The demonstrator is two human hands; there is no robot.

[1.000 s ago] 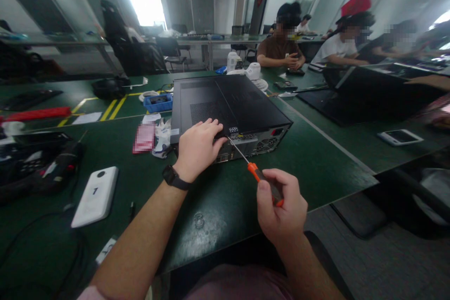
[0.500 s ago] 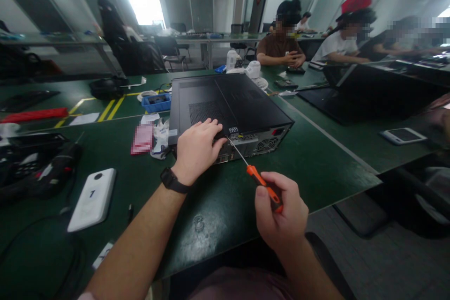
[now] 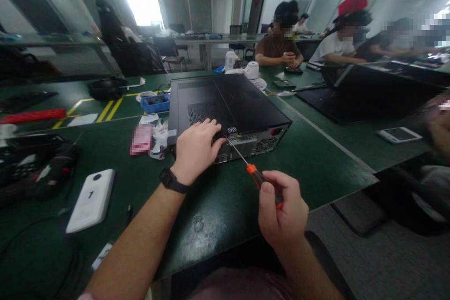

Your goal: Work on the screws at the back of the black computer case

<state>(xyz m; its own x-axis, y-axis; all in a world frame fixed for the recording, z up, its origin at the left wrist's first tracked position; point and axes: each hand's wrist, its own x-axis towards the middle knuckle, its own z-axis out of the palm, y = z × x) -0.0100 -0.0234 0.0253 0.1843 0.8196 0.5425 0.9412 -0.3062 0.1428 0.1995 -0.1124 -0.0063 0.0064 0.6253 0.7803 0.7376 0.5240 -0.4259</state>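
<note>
A black computer case (image 3: 242, 98) lies flat on the green table, its rear panel with fan grille and ports facing me. My left hand (image 3: 198, 147) rests on the near left edge of the case, fingers spread over the top, thumb toward the rear panel. In my right hand (image 3: 283, 206) is an orange and black screwdriver (image 3: 253, 172). Its shaft points up and left, and the tip meets the rear edge of the case beside my left thumb. The exact contact spot is too small to make out.
Left of the case are a blue tray (image 3: 155, 103), a pink packet (image 3: 142, 138) and a white device (image 3: 92, 200) marked 1. A white phone (image 3: 400, 135) and a large open laptop (image 3: 379, 91) are at the right. Several people sit beyond.
My right hand has turned around the screwdriver handle, and its fingers cover more of the orange part. The left hand holds its place on the case. The view has shifted slightly.
</note>
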